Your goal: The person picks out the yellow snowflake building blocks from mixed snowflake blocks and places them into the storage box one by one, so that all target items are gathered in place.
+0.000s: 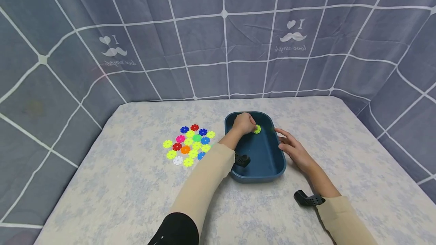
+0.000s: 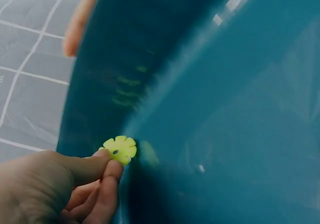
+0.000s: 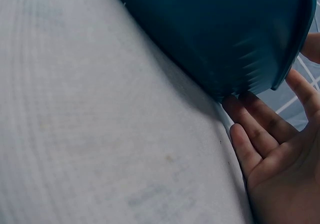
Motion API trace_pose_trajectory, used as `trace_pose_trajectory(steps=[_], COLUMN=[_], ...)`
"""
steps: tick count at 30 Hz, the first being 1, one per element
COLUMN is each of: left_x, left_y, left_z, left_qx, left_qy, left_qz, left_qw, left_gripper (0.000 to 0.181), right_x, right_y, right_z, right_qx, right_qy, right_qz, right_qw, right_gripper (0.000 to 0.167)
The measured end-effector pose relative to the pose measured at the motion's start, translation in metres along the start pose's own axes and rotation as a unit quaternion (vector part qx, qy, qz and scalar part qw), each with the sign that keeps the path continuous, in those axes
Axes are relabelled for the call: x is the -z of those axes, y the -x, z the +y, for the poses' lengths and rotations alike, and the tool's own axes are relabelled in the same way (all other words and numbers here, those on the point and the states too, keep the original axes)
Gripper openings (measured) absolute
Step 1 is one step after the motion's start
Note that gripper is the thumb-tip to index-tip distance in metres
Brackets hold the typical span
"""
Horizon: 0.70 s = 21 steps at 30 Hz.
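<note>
My left hand [image 1: 244,123] reaches into a dark teal plastic bin [image 1: 260,179] and pinches a yellow-green notched disc [image 1: 257,129] between thumb and fingertips. In the left wrist view the disc [image 2: 120,150] is held near the bin's inner wall, with a small hole at its centre. My right hand [image 1: 295,150] is at the bin's right side. In the right wrist view its fingertips [image 3: 236,104] touch the outer wall of the bin [image 3: 215,39], with the fingers fairly straight. The bin's floor is partly hidden by the left forearm.
Left of the bin lies a loose cluster of flower-shaped discs, among them an orange disc [image 1: 185,149], a white disc [image 1: 178,160] and a red disc [image 1: 194,127]. The left forearm covers some of the cluster's right edge. A grey checked curtain [image 1: 204,41] hangs behind the table [image 1: 112,184].
</note>
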<state>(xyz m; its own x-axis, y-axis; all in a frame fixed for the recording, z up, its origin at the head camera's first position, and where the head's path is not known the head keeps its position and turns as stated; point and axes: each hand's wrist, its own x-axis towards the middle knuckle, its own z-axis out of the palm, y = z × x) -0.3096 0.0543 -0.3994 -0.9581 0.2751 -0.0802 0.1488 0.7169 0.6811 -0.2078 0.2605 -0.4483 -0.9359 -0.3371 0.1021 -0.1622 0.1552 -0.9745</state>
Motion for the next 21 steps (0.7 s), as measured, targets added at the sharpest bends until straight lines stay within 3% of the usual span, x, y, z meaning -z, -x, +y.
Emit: trace_pose_trajectory(steps=[9,21], left_x=[-0.004,-0.01], left_y=[-0.0027,0.0013], left_z=[-0.0059,-0.0049], left_qx=[0.004,0.017], left_qy=[-0.038,-0.023], left_qz=[0.005,-0.002], left_qw=[0.9992,0.9996], left_gripper=[0.008,0.02], right_x=[-0.0002,-0.0014], right_y=[-0.0011,0.0016], right_z=[-0.0007,-0.0033], right_qx=[-0.003,-0.001], right_qy=[0.002,0.005], right_qz=[0.004,0.005], right_qw=[1.0,1.0], right_gripper=[0.057,0.056])
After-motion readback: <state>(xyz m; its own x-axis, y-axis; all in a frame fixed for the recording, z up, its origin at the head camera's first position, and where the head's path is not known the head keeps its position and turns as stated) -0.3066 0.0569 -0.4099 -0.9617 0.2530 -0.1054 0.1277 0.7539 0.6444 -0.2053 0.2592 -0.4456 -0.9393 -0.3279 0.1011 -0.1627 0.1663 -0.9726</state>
